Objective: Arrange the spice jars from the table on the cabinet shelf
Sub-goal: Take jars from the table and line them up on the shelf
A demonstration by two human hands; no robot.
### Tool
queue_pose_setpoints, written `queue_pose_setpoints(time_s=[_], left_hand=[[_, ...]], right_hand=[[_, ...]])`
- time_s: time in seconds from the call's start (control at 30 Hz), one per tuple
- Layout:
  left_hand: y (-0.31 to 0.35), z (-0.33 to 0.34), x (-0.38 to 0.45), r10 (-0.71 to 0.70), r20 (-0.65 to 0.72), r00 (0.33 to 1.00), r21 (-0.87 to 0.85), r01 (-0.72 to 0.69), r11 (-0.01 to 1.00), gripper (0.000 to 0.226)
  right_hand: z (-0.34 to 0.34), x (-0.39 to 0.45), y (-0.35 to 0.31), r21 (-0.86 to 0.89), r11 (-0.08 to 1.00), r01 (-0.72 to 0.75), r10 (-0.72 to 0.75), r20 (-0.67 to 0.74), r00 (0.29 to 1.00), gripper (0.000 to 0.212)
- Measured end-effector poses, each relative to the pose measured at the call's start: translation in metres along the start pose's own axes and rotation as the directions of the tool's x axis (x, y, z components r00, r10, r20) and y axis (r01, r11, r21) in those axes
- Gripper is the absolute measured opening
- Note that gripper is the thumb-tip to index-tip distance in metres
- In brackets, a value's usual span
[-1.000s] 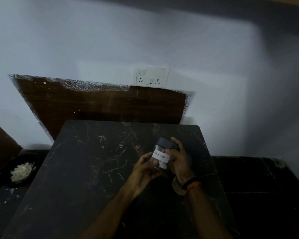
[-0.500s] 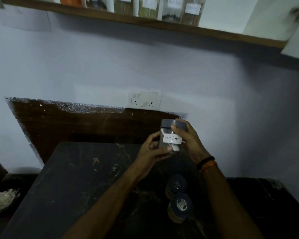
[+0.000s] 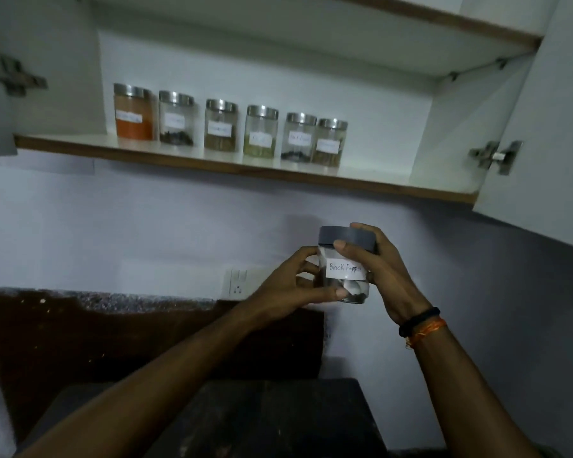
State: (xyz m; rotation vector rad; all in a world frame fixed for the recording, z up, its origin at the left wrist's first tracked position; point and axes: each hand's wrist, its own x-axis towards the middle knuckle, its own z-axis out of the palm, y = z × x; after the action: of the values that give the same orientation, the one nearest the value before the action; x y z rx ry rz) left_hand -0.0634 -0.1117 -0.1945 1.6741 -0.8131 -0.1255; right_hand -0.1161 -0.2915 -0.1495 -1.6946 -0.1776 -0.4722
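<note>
Both hands hold one small clear glass jar with a dark grey round lid and a white paper label reading "Black Pepper" (image 3: 345, 266) in the air, upright, in front of the pale wall (image 3: 146, 226) and below the cabinet. The left hand (image 3: 295, 285) closes around the lower left side of the jar, its thumb lying along the bottom edge and its fingers (image 3: 308, 259) curled on the glass. The right hand (image 3: 382, 269) grips the jar from the right, with the thumb pressed across the front just under the lid and the other fingers wrapped behind the lid. On the right wrist sit a black band and an orange thread (image 3: 422, 327). Only a little dark content lies at the bottom of the held jar. Above, the white cabinet shelf with a brown wooden front edge (image 3: 245, 170) carries a row of six clear glass jars with shiny metal lids (image 3: 232, 127), each with a white label which is too blurred to read. The leftmost one is filled with orange powder; the two at the right end stand just beside each other, perhaps touching. The shelf to the right of this row is free. The white cabinet door (image 3: 543, 127) stands open at the right. A white wall socket (image 3: 237, 280) shows just left of the left hand, and the dark table (image 3: 262, 421) lies below the arms.
</note>
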Motion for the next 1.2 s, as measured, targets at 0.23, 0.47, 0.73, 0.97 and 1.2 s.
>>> queue_pose_setpoints(time_s=[0.23,0.47,0.73,0.97,1.2], left_hand=[[0.079,-0.054,0.082,0.316,0.311,0.896,0.875,-0.4,0.273,0.089],[0.118,-0.07,0.164,0.26,0.32,0.911,0.931,-0.353,0.091,0.078],[0.108,-0.061,0.222,0.016,0.36,0.933,0.925,-0.359,0.125,0.073],[0.098,-0.067,0.237,0.047,0.38,0.924,0.918,-0.383,0.105,0.074],[0.096,-0.065,0.242,0.065,0.383,0.921,0.914,-0.388,0.119,0.073]], right_hand=[[-0.03,0.037,-0.048,0.054,0.986,0.156,-0.146,-0.165,0.976,0.057],[-0.041,0.071,-0.078,0.021,0.971,0.238,-0.227,-0.229,0.947,0.072],[-0.053,0.131,-0.1,-0.015,0.948,0.318,-0.311,-0.251,0.917,0.081],[-0.07,0.209,-0.106,-0.083,0.948,0.308,-0.319,-0.274,0.907,0.076],[-0.087,0.283,-0.087,-0.108,0.973,0.202,-0.226,-0.306,0.925,0.054]])
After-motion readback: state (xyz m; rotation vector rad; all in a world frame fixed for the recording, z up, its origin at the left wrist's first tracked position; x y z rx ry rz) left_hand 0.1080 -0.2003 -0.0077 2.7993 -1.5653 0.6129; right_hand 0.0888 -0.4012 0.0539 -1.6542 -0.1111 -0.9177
